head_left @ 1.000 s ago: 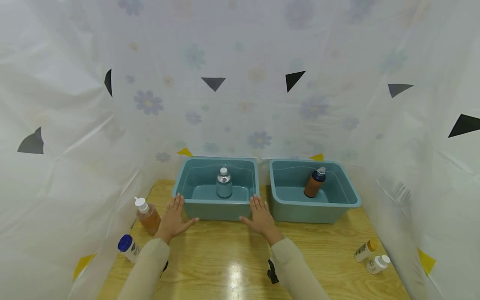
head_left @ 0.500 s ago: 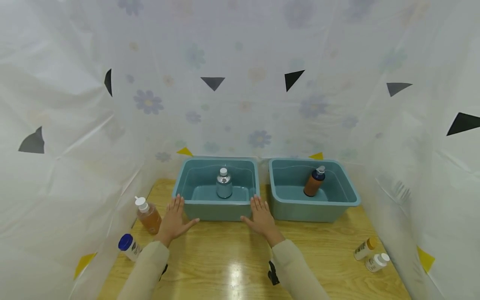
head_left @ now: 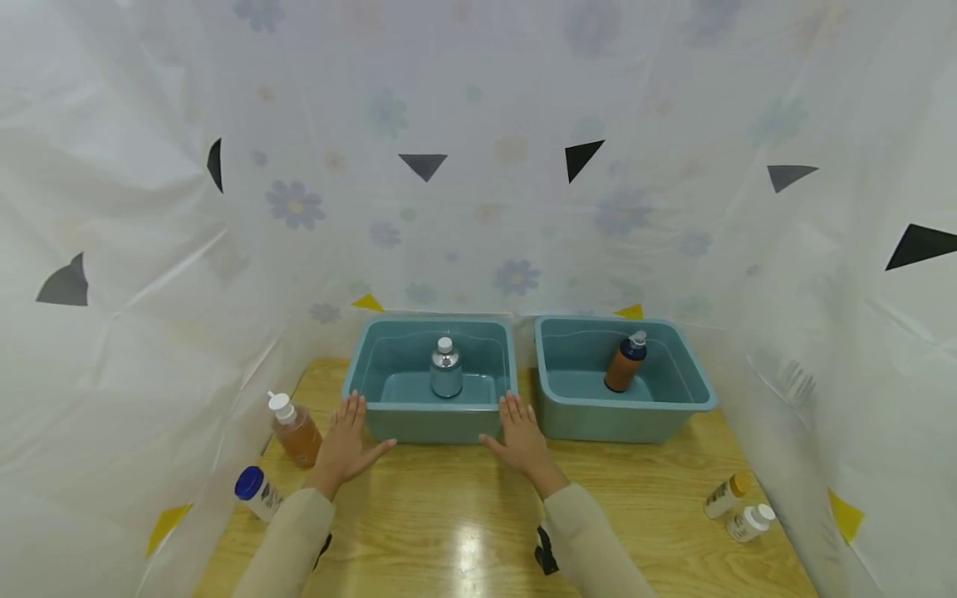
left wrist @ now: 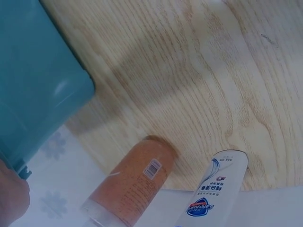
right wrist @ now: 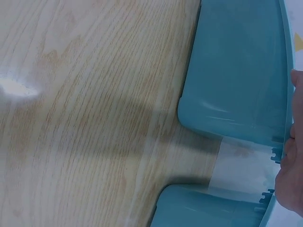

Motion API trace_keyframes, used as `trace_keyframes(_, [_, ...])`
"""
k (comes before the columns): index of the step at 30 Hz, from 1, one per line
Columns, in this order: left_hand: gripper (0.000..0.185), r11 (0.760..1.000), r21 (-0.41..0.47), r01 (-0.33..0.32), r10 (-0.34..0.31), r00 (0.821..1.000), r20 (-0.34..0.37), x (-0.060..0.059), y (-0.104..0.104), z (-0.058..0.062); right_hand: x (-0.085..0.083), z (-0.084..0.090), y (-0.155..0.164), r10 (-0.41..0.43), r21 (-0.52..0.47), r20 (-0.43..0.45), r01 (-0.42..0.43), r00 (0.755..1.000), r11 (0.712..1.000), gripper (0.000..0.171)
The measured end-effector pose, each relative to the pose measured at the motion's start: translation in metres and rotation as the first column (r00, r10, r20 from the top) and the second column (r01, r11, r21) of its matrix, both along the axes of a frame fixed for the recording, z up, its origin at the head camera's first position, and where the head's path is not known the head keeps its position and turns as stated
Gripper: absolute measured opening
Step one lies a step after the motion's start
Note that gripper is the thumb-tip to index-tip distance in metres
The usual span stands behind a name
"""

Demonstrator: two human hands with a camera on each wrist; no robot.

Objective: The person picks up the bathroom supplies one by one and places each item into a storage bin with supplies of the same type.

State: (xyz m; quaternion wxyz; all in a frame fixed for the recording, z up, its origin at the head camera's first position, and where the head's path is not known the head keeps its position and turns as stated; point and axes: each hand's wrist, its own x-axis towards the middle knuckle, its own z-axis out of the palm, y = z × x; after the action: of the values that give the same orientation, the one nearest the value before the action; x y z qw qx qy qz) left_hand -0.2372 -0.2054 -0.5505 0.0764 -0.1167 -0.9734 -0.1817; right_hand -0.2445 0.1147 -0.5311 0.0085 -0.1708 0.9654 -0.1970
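Teal tub [head_left: 441, 423] against left hand [head_left: 345, 444], "Safeguard" bottle [left wrist: 215, 189] nearby

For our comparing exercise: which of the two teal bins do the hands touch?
The left bin, holding the white-capped bottle: the left hand and right hand rest at its near corners; the right bin has neither.

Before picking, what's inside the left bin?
The left bin holds one upright bottle with a white cap. What lies directly beneath it or close behind the near wall is covered.
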Motion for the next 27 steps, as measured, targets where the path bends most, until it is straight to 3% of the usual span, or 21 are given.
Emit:
trace_keyframes(17, [0.099, 0.999, 0.038, -0.005, 0.002, 0.997, 0.078, 0.007, 0.0, -0.001, 0.006, -0.008, 0.0, -0.004, -0.035, -0.047, 0.002, 0.999, 0.999, 0.077])
trace_keyframes(27, [0.098, 0.999, 0.051, -0.002, 0.0, 0.999, 0.053, 0.011, 0.002, -0.003, 0.013, -0.01, 0.001, -0.011, -0.024, -0.059, 0.009, 0.998, 1.0, 0.078])
